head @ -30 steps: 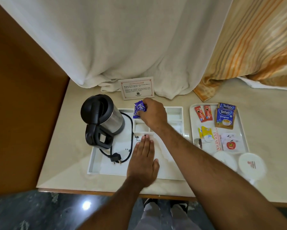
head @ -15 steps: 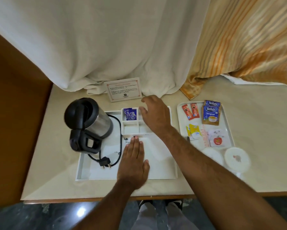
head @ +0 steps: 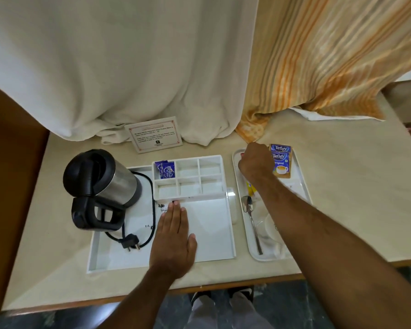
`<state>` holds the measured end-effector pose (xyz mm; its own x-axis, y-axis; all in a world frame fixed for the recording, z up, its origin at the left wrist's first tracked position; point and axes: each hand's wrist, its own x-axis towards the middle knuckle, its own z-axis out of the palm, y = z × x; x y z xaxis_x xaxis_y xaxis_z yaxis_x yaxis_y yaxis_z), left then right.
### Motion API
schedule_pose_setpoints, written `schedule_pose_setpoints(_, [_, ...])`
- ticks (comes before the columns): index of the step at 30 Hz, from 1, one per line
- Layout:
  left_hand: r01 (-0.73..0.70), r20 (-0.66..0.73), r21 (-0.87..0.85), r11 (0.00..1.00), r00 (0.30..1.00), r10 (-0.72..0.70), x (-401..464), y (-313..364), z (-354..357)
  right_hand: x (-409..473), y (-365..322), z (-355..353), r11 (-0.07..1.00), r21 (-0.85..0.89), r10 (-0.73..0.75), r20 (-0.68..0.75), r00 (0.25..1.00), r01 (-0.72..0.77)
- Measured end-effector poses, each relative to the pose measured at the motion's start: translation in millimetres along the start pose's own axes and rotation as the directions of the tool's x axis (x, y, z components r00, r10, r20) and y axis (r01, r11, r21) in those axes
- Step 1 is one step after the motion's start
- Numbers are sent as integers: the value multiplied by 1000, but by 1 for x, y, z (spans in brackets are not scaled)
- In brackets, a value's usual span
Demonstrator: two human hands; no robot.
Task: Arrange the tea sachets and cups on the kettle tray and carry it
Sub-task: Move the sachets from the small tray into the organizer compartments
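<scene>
The white kettle tray (head: 211, 233) holds a black and steel kettle (head: 100, 179) on its left and a divider box (head: 190, 180) at the back. Purple sachets (head: 165, 169) stand in the box's back-left compartment. My left hand (head: 173, 241) lies flat and open on the tray floor. My right hand (head: 255, 162) reaches down with curled fingers onto the far end of the small white tray (head: 303, 188), over the red sachets, beside the Tetley tea sachets (head: 281, 161). Whether it grips anything is hidden. White cups (head: 271, 225) lie partly under my forearm.
A spoon (head: 252, 219) and a yellow sachet (head: 249, 189) lie on the small tray. The kettle's cord and plug (head: 130, 241) rest on the kettle tray. A printed card (head: 155, 134) leans against the white curtain; a striped orange curtain (head: 330, 67) hangs at right.
My right hand let go of the purple sachets in the back-left compartment and moved right to the small tray's far end. My left hand has stayed flat on the kettle tray.
</scene>
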<state>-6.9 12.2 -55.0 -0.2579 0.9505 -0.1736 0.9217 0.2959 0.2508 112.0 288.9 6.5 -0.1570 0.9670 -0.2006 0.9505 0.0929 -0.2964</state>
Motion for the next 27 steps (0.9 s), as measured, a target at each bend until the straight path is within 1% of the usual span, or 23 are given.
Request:
schedule_pose_setpoints(4, [-3,-4,6,1000,1000,3,0,-1,1,7,1,2,974,191,119,7,993,-118])
schedule_pose_setpoints(7, [-5,-14,1,1000,1000,5,0,-1,1,11,3,3,964,228,132,48,990,-139])
schedule_pose_setpoints(9, [-5,-15,0,1000,1000,5,0,-1,2,11,2,2,972,204,105,45,993,-112])
schedule_pose_setpoints(14, [4,-13,-8,1000,1000,-4,0,-2,3,8,-4,5,999,-6,-48,35,998,48])
schedule_pose_setpoints(16, [0,-14,-6,1000,1000,0,0,-2,3,9,-4,4,997,-26,-73,51,996,74])
schedule_pose_setpoints(19, [3,-10,2,1000,1000,-3,1,-3,4,18,-5,-8,998,63,-23,132,991,15])
schedule_pose_setpoints(21, [4,-10,-1,1000,1000,-4,1,-3,5,26,-4,-18,999,48,-25,231,973,14])
schedule_pose_setpoints(23, [1,-15,2,1000,1000,-1,1,-3,5,28,-1,-26,998,24,-68,325,943,64])
schedule_pose_setpoints(24, [-1,-19,5,1000,1000,1,1,-3,5,29,0,-26,993,-11,-103,344,933,113])
schedule_pose_setpoints(26, [-2,-22,7,1000,1000,2,1,-3,5,25,3,-24,975,-93,-161,327,931,201])
schedule_pose_setpoints(27, [-1,-21,6,1000,1000,1,0,-2,5,24,4,-23,972,-104,-170,311,935,212])
